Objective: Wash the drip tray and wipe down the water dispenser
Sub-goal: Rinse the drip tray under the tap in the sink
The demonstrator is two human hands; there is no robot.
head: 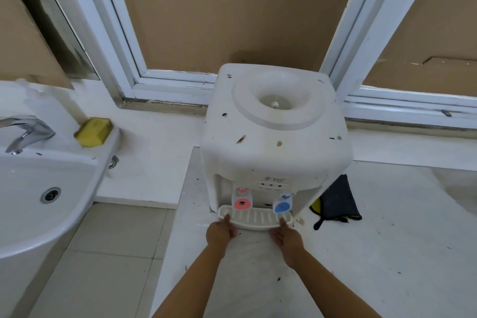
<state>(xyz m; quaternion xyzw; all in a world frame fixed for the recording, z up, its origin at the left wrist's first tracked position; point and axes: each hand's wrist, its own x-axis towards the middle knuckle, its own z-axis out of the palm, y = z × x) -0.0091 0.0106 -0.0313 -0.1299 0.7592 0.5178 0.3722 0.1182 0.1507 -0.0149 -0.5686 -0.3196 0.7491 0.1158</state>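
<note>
Seen from the head camera, the drip tray (254, 218) sits seated at the foot of the water dispenser (273, 137), under the red tap (242, 203) and blue tap (282, 206), its long axis running left to right across the near face. Both hands reach it from the near side, so pulling it out would likely mean drawing it straight toward the person. The left hand (220, 232) touches the tray's left end and the right hand (286, 236) its right end, equally close; fingers look extended along the rim, though whether fingertips curl under the lip is hidden, so a firm grip cannot be confirmed. The tray's far edge is tucked under the dispenser body. A dark cloth (335, 201) lies right of the dispenser, partly behind it; the sink (38, 188) and yellow sponge (93, 131) stand left, the sink cut off.
</note>
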